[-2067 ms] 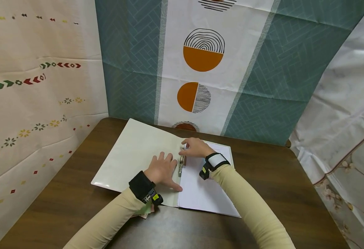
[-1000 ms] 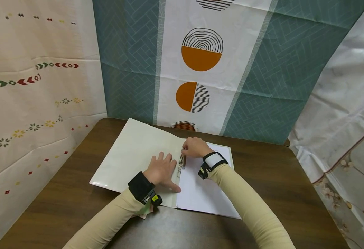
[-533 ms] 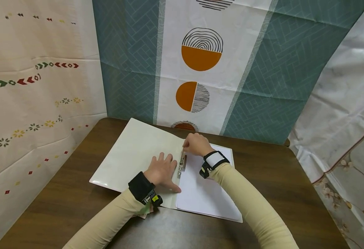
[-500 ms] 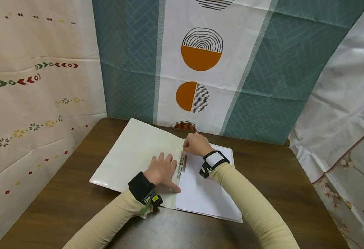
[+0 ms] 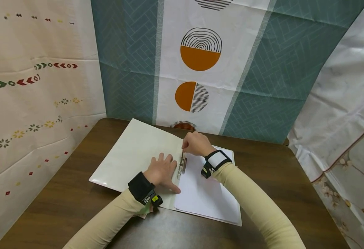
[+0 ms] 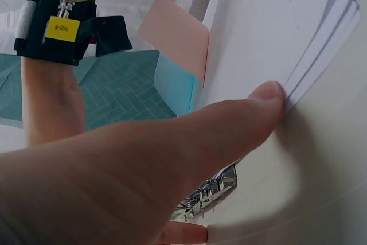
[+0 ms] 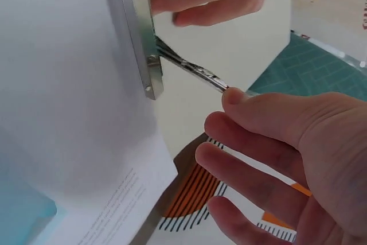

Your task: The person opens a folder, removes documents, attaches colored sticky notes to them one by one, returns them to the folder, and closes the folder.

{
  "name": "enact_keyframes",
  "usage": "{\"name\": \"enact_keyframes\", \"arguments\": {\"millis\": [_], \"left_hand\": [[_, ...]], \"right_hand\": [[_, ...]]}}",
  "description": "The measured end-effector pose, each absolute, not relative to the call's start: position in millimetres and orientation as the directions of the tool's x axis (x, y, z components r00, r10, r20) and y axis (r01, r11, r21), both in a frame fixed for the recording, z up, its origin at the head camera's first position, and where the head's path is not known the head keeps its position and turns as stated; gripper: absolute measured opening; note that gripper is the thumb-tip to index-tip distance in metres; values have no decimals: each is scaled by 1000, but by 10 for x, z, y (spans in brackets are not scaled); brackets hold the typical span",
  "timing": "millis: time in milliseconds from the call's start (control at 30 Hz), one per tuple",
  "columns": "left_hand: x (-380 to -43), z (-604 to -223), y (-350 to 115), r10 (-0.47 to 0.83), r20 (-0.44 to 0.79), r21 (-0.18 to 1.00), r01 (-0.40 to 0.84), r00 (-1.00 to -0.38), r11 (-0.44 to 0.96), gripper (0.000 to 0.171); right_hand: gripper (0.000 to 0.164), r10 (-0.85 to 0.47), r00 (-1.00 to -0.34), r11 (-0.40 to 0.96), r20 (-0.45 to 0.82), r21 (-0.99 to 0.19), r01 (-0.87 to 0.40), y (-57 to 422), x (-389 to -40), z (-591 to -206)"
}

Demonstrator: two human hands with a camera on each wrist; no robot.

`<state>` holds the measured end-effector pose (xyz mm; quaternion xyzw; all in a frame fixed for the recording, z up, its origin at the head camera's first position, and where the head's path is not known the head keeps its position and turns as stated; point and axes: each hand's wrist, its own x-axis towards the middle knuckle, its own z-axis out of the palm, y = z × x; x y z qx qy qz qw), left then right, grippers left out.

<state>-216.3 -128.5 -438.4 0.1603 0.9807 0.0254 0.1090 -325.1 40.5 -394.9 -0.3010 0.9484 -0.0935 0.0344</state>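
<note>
A white clip folder (image 5: 132,148) lies spread on the table, a stack of white paper (image 5: 205,197) on its right side. My left hand (image 5: 161,172) rests with spread fingers on the folder's left cover. Its thumb (image 6: 252,110) touches the edge of the stack in the left wrist view. Thumb and forefinger of my right hand (image 5: 197,144) pinch the end of a metal lever (image 7: 195,73), which stands raised from the folder's clip. The clip's metal bar (image 7: 139,27) is tilted up beside the spine.
Pink (image 6: 178,38) and light blue (image 6: 174,84) sheets stick out from the stack. Some green and pink paper pieces (image 5: 144,210) lie partly under the folder, by my left wrist. The brown table (image 5: 272,180) ends at a hanging patterned cloth (image 5: 194,97).
My right fingers, earlier apart above the clip, have come together on the lever and drawn it up. The clip bar has tilted up, and the folder's right side has slid slightly toward me.
</note>
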Motion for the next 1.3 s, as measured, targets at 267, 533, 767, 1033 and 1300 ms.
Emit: {"name": "enact_keyframes", "arguments": {"millis": [267, 533, 767, 1033, 1300], "left_hand": [[-2152, -4377, -1283, 323, -210, 90, 310, -923, 946, 106], [-2192, -4397, -1282, 320, -217, 86, 308, -922, 947, 103], [-2204, -4445, -1285, 305, -218, 83, 294, -927, 952, 107], [-2205, -4423, -1257, 303, -219, 68, 296, -927, 953, 105], [-2221, -4485, -1267, 311, -203, 68, 303, -928, 950, 105]], "right_hand": [[4, -601, -799, 786, -2, -183, -591, 408, -3169, -3899], [10, -678, -731, 732, -79, -163, -661, 394, -3093, -3772], [10, -713, -690, 701, -128, -142, -699, 370, -3033, -3752], [13, -746, -651, 666, -138, -173, -726, 362, -2961, -3798], [13, -774, -622, 633, -121, -169, -755, 352, -2915, -3881]]}}
